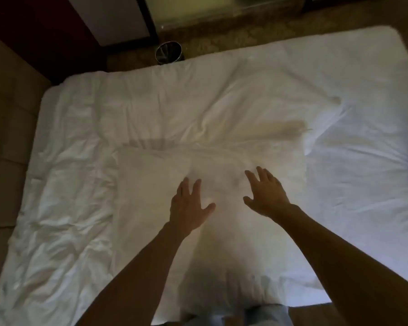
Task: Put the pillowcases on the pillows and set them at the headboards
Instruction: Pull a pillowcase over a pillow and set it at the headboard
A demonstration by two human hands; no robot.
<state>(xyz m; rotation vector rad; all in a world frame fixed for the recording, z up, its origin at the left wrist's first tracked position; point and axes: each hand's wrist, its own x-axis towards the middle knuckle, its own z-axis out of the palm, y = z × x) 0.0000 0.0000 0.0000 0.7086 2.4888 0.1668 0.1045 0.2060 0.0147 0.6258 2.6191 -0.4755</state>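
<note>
- The pillow (146, 191) is lying flat in the middle of the bed (368, 184), its near end reaching the edge closest to the person.
- The left grip (189, 205) is hanging palm-down over the middle of the pillow with fingers straight and spread, thumb sticking out to the side. It's not holding anything.
- The right grip (266, 194) is doing the same just beside it, fingers fanned out and wide open, nothing in it either. It's a bit blurry.
- Both grips are looking like they're resting on the fabric, but honestly I can't tell if they're pressing down or just hovering right above it.
- I also can't tell whether the pillow is already wearing its case, since everything here is white on white.
- Just beyond the pillow, some rumpled fabric (276, 130) with a yellowish patch is bunching up. It could be another pillow or a case, hard to say.
- A wrinkly duvet (66, 189) is covering the left part of the bed.
- The padded beige headboard (5, 118) is running along the left side, well apart from the pillow.
- A shiny little bin (169, 51) is sitting on the patterned carpet (222, 34) at the far side of the bed.
</note>
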